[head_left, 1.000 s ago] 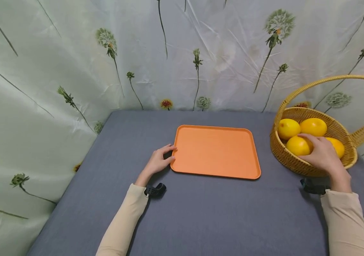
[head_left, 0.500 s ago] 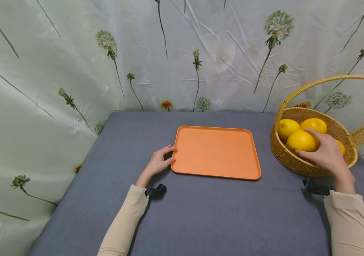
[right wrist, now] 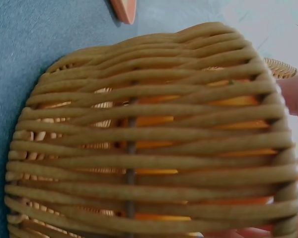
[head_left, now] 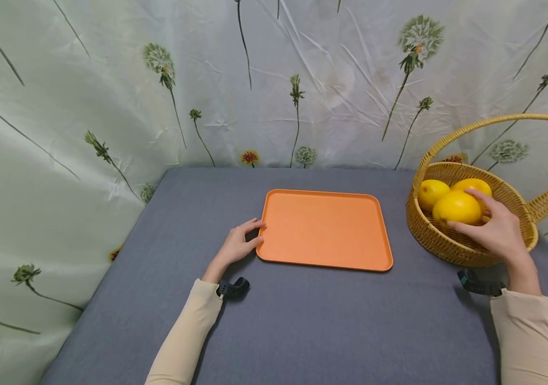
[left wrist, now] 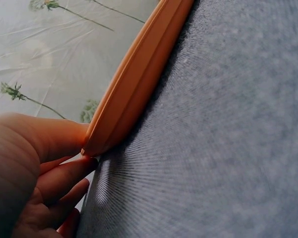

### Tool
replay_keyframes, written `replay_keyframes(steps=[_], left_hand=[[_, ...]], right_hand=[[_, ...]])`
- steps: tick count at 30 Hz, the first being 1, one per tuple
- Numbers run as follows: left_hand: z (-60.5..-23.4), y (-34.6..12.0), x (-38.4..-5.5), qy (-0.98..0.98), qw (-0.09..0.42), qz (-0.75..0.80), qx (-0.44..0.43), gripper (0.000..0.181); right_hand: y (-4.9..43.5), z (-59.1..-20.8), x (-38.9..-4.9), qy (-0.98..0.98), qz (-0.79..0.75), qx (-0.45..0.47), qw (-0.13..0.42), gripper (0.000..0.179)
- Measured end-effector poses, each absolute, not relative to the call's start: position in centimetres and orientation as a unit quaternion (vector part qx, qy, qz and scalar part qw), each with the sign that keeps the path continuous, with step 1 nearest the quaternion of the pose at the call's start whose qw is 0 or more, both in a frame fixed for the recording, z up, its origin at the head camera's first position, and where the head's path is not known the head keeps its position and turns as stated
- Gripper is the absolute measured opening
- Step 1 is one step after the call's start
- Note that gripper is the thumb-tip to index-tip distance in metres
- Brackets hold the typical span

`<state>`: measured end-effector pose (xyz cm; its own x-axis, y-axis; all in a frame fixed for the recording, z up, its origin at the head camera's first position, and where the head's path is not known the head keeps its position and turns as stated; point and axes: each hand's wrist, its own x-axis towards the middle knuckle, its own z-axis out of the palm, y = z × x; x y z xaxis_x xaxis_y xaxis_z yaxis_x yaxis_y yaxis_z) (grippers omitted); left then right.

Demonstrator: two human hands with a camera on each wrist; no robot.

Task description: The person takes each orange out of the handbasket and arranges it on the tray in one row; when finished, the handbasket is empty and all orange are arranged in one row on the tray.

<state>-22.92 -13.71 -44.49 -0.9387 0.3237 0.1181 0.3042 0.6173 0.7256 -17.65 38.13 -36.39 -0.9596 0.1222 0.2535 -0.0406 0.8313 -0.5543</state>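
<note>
At the right, the right hand (head_left: 497, 227) holds a yellow lemon (head_left: 457, 208) between thumb and fingers, inside the wicker basket (head_left: 435, 246). Behind it lie another lemon (head_left: 432, 193) and a third yellow fruit (head_left: 477, 185); the hand hides most of whatever sits to its right. The right wrist view is mostly filled by the basket's woven side (right wrist: 154, 109), with yellow showing through the gaps. On the other side, the left hand (head_left: 237, 243) pinches the left rim of the orange tray (head_left: 324, 230). In the left wrist view its thumb (left wrist: 64, 136) meets the tray's edge (left wrist: 139, 79).
A blue-grey cloth (head_left: 327, 321) covers the table. The basket's tall handle (head_left: 505, 120) arches over the fruit. A pale floral curtain (head_left: 341, 80) hangs along the back and left side.
The right hand has shifted slightly right, with the lemon turned and raised a little in its grip. The left hand and the tray stay where they were.
</note>
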Motion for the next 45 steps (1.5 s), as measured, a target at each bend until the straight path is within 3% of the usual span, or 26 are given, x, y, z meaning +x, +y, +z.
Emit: replay_keyframes(steps=[14,23,45], left_hand=[[-44.4,-13.8,-22.9,0.899,0.013,0.396,0.185,0.041],[-44.5,-13.7,-23.1,0.898,0.006,0.398,0.187,0.041],[-44.7,-13.8,-23.0,0.895,0.003,0.402,0.193,0.041]], right_hand=[[37.5,-36.0,-17.2,-0.917,0.363,-0.028,0.165,0.072],[36.8,-34.7,-17.0,-0.894,0.421,-0.027,0.151,0.069],[34.0,-34.3,-17.2,-0.875,0.480,-0.003,0.056,0.065]])
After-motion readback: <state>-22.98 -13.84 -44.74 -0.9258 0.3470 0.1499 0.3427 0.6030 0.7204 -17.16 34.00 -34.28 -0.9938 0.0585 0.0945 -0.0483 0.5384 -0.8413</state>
